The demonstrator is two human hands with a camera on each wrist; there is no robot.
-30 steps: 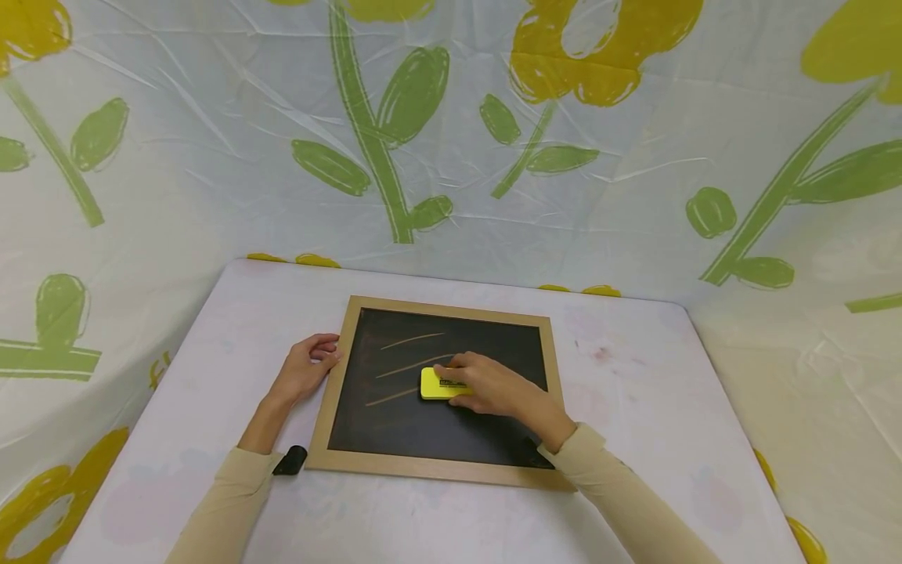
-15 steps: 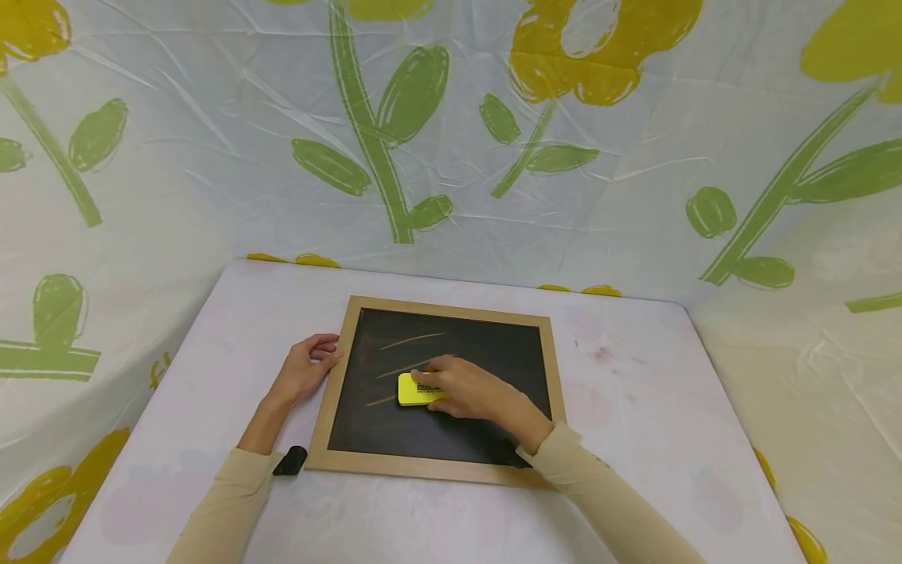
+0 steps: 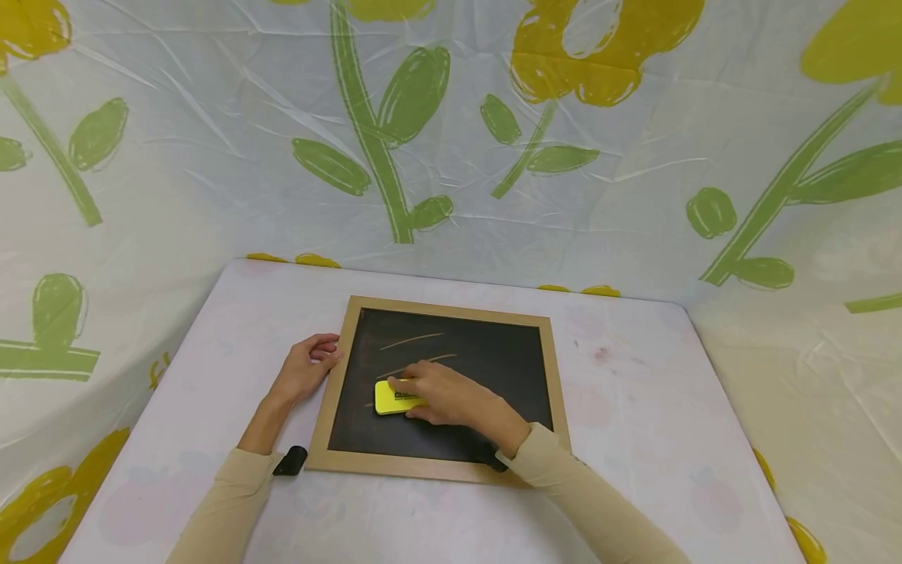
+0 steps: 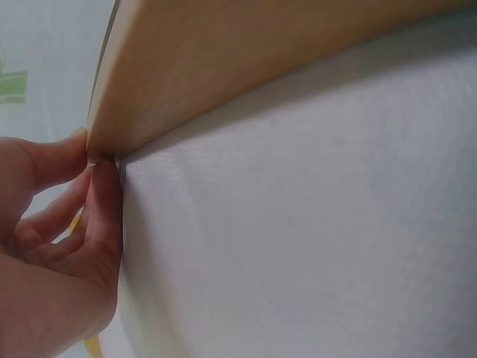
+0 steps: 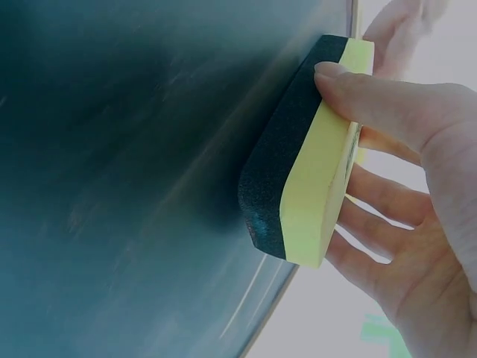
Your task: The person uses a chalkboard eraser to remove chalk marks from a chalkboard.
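A chalkboard [image 3: 493, 345] in a light wooden frame [image 3: 395, 464] lies on the table. Two slanting orange chalk lines [image 3: 412, 341] show on it, plus the short left end of a third. With thumb and fingers my right hand [image 3: 454, 395] grips a yellow and black eraser [image 3: 386, 398] over that third line. In the right wrist view the eraser's black felt [image 5: 279, 164] faces the board, the thumb on one long side and fingers on the other. My left hand [image 3: 301, 372] holds the frame's left edge, thumb and finger meeting at the wood [image 4: 171, 74] in the left wrist view.
A black wrist device [image 3: 290, 460] shows by the left sleeve, just off the frame's lower left corner. The pale table [image 3: 634, 439] extends around the board. Behind it hangs a white curtain [image 3: 268, 94] printed with flowers.
My right hand has slid the eraser left and slightly toward me along the lowest chalk line, most of which no longer shows. The left hand and the board stay put.
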